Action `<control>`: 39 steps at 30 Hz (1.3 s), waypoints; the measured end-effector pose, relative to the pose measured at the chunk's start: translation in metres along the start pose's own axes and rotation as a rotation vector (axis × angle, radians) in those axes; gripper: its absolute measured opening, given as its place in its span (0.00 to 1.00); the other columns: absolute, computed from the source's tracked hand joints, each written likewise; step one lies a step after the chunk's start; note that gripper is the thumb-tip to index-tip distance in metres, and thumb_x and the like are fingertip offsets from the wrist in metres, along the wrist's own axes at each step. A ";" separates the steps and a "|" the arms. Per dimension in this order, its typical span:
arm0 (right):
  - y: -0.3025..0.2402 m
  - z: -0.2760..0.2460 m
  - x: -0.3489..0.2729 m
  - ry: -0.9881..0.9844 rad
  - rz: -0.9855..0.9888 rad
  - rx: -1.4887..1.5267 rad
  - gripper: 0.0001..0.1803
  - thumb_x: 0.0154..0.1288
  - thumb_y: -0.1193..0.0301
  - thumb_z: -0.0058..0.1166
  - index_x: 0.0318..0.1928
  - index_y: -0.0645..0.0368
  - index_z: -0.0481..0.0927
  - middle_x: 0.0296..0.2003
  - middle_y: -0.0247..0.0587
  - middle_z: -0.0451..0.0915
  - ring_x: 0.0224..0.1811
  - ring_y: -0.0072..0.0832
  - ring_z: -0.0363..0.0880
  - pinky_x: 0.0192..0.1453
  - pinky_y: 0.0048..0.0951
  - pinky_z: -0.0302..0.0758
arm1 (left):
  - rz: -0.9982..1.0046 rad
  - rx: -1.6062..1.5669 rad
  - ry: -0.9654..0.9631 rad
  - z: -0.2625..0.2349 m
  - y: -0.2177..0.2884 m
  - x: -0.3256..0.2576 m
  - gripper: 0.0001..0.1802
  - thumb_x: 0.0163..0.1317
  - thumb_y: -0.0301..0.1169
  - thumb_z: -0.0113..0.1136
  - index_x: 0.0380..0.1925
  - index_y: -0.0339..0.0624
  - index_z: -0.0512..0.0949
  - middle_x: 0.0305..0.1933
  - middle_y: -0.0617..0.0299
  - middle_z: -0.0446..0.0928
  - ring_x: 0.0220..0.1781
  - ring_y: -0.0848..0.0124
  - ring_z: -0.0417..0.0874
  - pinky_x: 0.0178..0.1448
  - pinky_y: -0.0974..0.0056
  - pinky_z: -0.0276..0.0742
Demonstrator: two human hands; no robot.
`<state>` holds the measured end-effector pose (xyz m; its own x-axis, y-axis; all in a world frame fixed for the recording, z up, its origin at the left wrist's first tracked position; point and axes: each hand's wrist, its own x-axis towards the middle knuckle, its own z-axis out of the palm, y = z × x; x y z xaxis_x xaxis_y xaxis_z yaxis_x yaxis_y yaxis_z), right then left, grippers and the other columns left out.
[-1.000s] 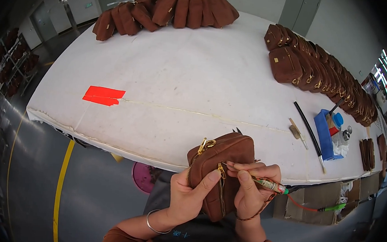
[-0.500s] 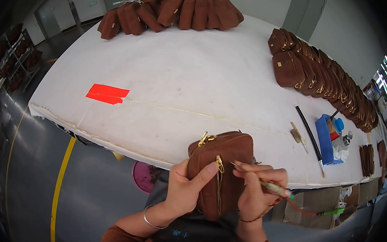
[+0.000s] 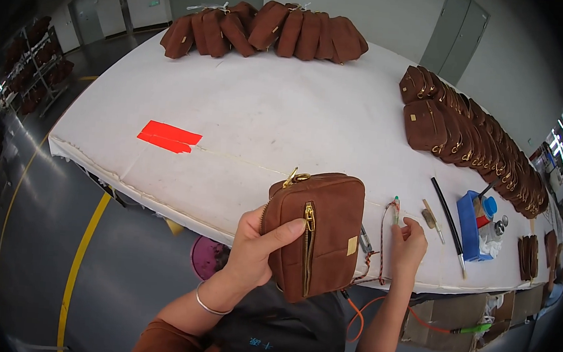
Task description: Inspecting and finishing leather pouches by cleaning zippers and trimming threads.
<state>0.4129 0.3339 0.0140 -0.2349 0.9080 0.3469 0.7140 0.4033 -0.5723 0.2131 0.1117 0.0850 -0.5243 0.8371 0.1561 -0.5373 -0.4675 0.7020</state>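
My left hand (image 3: 256, 247) holds a brown zippered pouch (image 3: 323, 235) up at the table's near edge, its thumb pressed on the front beside the gold zipper pull (image 3: 310, 212). A small pale label sits low on the pouch's right side. To the right, my right hand (image 3: 409, 246) is over the table with fingers loosely curled and apart. Just beyond its thumb tip lies a slim pen-like tool (image 3: 395, 213) with a green end and a thin cord. A small grey metal tool (image 3: 365, 242) lies partly hidden behind the pouch.
On the white table (image 3: 247, 114) are a black-handled brush (image 3: 449, 219), a short wooden-handled tool (image 3: 429, 219) and a blue bin (image 3: 469, 224) of supplies. Rows of brown pouches (image 3: 476, 135) stand at right, more pouches (image 3: 266, 32) at the back. An orange cable (image 3: 360, 314) hangs below.
My right hand has left the pouch front, moved right and let go of the pen-like tool on the table. The pouch is turned more upright, showing its label.
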 end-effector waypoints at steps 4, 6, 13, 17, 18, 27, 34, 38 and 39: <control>-0.032 -0.017 -0.015 0.200 -0.252 0.123 0.12 0.62 0.74 0.60 0.45 0.65 0.81 0.35 0.45 0.81 0.30 0.33 0.79 0.34 0.32 0.74 | -0.031 -0.048 0.020 0.000 0.006 0.005 0.14 0.65 0.23 0.57 0.51 0.33 0.77 0.48 0.59 0.81 0.48 0.72 0.82 0.54 0.65 0.78; -0.055 -0.027 -0.032 0.060 -0.103 0.317 0.11 0.64 0.73 0.58 0.45 0.65 0.81 0.37 0.44 0.81 0.32 0.29 0.79 0.35 0.30 0.74 | -0.053 -0.065 0.088 -0.001 0.008 0.011 0.14 0.65 0.24 0.56 0.51 0.34 0.77 0.48 0.59 0.81 0.49 0.72 0.82 0.54 0.64 0.78; -0.073 -0.022 -0.059 -0.448 -0.089 0.826 0.18 0.70 0.71 0.54 0.56 0.67 0.76 0.46 0.47 0.82 0.40 0.23 0.80 0.46 0.24 0.77 | 0.011 -0.136 0.056 -0.003 0.013 0.013 0.14 0.66 0.24 0.55 0.51 0.34 0.77 0.49 0.58 0.81 0.50 0.70 0.82 0.54 0.63 0.80; -0.078 -0.019 -0.061 -0.555 -0.044 0.871 0.17 0.70 0.73 0.52 0.56 0.69 0.75 0.47 0.46 0.81 0.47 0.24 0.79 0.50 0.25 0.77 | 0.031 -0.034 0.031 -0.002 0.018 0.011 0.15 0.64 0.24 0.58 0.51 0.34 0.77 0.48 0.58 0.81 0.48 0.73 0.82 0.53 0.65 0.79; -0.078 -0.018 -0.062 -0.556 -0.049 0.870 0.17 0.70 0.73 0.52 0.56 0.69 0.75 0.47 0.46 0.81 0.47 0.24 0.79 0.50 0.25 0.77 | 0.033 0.002 0.029 -0.002 0.021 0.011 0.15 0.64 0.24 0.60 0.50 0.33 0.78 0.48 0.58 0.82 0.47 0.74 0.82 0.52 0.66 0.79; -0.091 -0.025 -0.067 -0.681 -0.186 1.160 0.36 0.63 0.78 0.57 0.69 0.68 0.57 0.63 0.49 0.66 0.60 0.30 0.72 0.56 0.32 0.78 | -0.369 0.308 -0.235 0.000 0.060 0.028 0.15 0.56 0.24 0.69 0.44 0.31 0.82 0.39 0.59 0.84 0.39 0.75 0.83 0.46 0.70 0.79; -0.096 -0.031 -0.072 -0.742 -0.185 1.086 0.37 0.56 0.75 0.68 0.65 0.66 0.68 0.56 0.47 0.77 0.56 0.27 0.77 0.59 0.27 0.74 | -0.532 0.401 -0.318 -0.005 0.049 0.035 0.18 0.49 0.23 0.74 0.42 0.32 0.82 0.38 0.60 0.84 0.39 0.75 0.83 0.46 0.69 0.78; -0.096 -0.032 -0.080 -0.649 -0.264 0.931 0.33 0.57 0.75 0.67 0.63 0.65 0.71 0.51 0.45 0.80 0.52 0.26 0.79 0.57 0.27 0.74 | -0.537 0.432 -0.286 -0.005 0.044 0.036 0.19 0.47 0.21 0.74 0.42 0.32 0.82 0.38 0.61 0.84 0.39 0.75 0.82 0.47 0.69 0.78; -0.096 -0.031 -0.082 -0.619 -0.283 0.917 0.32 0.57 0.75 0.67 0.62 0.66 0.72 0.49 0.45 0.81 0.51 0.26 0.80 0.55 0.27 0.75 | -0.542 0.431 -0.285 -0.006 0.043 0.036 0.19 0.47 0.21 0.74 0.42 0.32 0.82 0.38 0.61 0.84 0.39 0.75 0.82 0.47 0.69 0.78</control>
<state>0.3837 0.2175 0.0635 -0.7770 0.5688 0.2697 -0.1070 0.3028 -0.9470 0.1674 0.1201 0.1168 -0.0363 0.9871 -0.1561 -0.3349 0.1352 0.9325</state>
